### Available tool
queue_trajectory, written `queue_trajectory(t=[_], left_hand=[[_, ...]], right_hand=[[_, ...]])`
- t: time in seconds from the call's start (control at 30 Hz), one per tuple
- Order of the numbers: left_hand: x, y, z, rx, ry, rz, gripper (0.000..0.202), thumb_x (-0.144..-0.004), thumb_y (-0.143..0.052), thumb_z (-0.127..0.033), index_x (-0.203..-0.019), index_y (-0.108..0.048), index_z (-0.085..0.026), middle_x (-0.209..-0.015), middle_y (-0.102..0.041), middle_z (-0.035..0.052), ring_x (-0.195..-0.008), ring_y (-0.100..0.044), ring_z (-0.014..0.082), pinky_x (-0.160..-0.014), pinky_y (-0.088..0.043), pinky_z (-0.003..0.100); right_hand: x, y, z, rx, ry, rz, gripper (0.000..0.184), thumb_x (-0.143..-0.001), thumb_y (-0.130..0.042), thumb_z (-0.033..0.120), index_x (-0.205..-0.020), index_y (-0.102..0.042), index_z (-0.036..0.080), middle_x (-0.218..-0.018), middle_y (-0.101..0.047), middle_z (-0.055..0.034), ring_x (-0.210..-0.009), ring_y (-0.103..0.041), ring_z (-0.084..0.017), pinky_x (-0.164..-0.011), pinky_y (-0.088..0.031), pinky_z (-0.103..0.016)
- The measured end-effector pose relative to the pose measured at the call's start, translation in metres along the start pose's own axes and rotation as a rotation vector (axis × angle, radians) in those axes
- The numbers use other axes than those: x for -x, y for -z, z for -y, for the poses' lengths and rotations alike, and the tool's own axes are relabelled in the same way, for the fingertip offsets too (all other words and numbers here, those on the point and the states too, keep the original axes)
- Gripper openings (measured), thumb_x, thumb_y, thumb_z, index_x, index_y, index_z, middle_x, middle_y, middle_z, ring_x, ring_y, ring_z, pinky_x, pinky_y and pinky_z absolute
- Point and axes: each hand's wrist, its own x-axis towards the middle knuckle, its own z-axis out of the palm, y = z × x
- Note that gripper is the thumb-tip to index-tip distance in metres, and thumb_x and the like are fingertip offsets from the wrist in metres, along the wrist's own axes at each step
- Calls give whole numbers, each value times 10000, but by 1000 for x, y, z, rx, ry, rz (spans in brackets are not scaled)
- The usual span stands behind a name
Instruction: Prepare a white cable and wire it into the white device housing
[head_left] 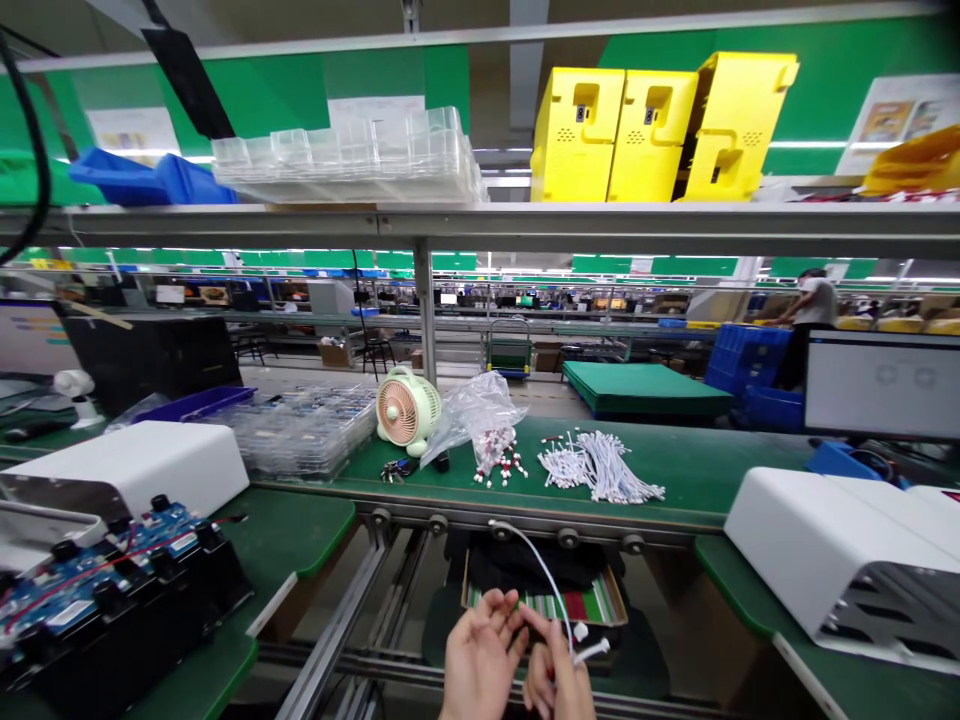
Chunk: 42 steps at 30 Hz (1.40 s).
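Low in the middle of the head view, my left hand [482, 655] is palm up with its fingers curled in. Its fingertips meet the stretched index finger of my right hand [559, 672]; anything small pinched there is hidden. My right hand's other fingers are folded around a thin white cable [546, 568], which arcs up and to the left to a small end piece. Small white connectors [592, 650] stick out at that hand's right side. On the green bench beyond lie a pile of white cables [607, 468] and a clear plastic bag [484, 415] with red-and-white connector pieces spilling out.
A pale green fan [409, 410] and stacked clear trays [300, 430] stand on the bench. White housings flank me, left [150, 460] and right [840, 540]. Blue circuit boards [112, 570] sit at left. Below my hands is an open box [615, 600] behind metal rails.
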Motion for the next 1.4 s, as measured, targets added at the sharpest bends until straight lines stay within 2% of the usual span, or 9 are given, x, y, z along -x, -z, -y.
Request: queue_trajectory(t=[0.13, 0.37, 0.47, 0.57, 0.7, 0.83, 1.0, 1.23, 1.4], left_hand=[[2, -3, 1, -47, 34, 59, 187, -748, -511, -176, -612, -637, -159, -909, -735, 84, -861, -646, 207, -842, -450, 335], [5, -8, 0, -65, 11, 106, 311, -799, -478, -211, -512, -575, -142, -921, -717, 106, -836, -638, 197, -832, -450, 321], [6, -10, 0, -43, -12, 126, 285, -804, -468, -222, -553, -583, -152, -749, -676, 69, -861, -622, 203, -879, -441, 330], [5, -11, 3, -18, -27, 135, 274, -811, -453, -236, -581, -583, -164, -606, -576, 18, -750, -592, 175, -834, -451, 314], [5, -11, 3, -2, -13, 131, 264, -815, -454, -252, -616, -597, -155, -578, -540, 23, -747, -575, 186, -826, -451, 320], [6, -13, 0, 32, -13, 124, 231, -808, -474, -256, -634, -592, -161, -605, -535, 10, -729, -547, 174, -895, -434, 363], [5, -11, 1, 54, 3, 129, 203, -789, -499, -290, -650, -584, -168, -609, -508, 0, -623, -474, 145, -702, -435, 296], [5, -10, -1, 76, 14, 106, 171, -786, -504, -281, -694, -588, -164, -621, -498, -22, -648, -484, 125, -767, -446, 318], [4, -10, 1, -6, 2, 59, 136, -706, -595, -310, -698, -580, -175, -619, -516, -37, -602, -481, 103, -613, -406, 238]], right_hand=[[-1, 1, -1, 0, -3, 16, 794, -704, -518, 771, -1093, -678, 98, -355, -228, 122, -295, -195, -46, -340, -334, -205], [-2, 2, -7, -42, 28, 33, 703, -720, -534, 745, -927, -726, 101, -360, -210, 124, -298, -184, -30, -346, -327, -186], [-2, 3, -4, -79, 64, -10, 700, -748, -544, 708, -1068, -682, 101, -382, -218, 129, -317, -173, -33, -345, -324, -179], [-1, 3, -3, -44, 49, -9, 702, -755, -529, 712, -1011, -701, 81, -380, -218, 125, -318, -189, -35, -347, -333, -181], [-1, 4, -2, -27, 57, -12, 685, -762, -515, 714, -877, -724, 71, -372, -199, 124, -313, -193, -30, -355, -345, -185], [-3, 5, 0, -74, 57, -57, 667, -760, -535, 701, -997, -701, 100, -384, -229, 125, -321, -198, -32, -355, -340, -179], [-3, 4, -1, -7, 51, -22, 652, -750, -535, 710, -793, -713, 84, -378, -215, 122, -309, -206, -26, -352, -344, -183], [-6, 7, -3, -41, 32, -96, 676, -723, -545, 730, -865, -690, 86, -369, -236, 129, -298, -216, -28, -337, -323, -179], [-10, 8, -6, -19, 26, -116, 655, -687, -562, 748, -667, -656, 100, -349, -231, 124, -285, -216, -25, -329, -314, -186]])
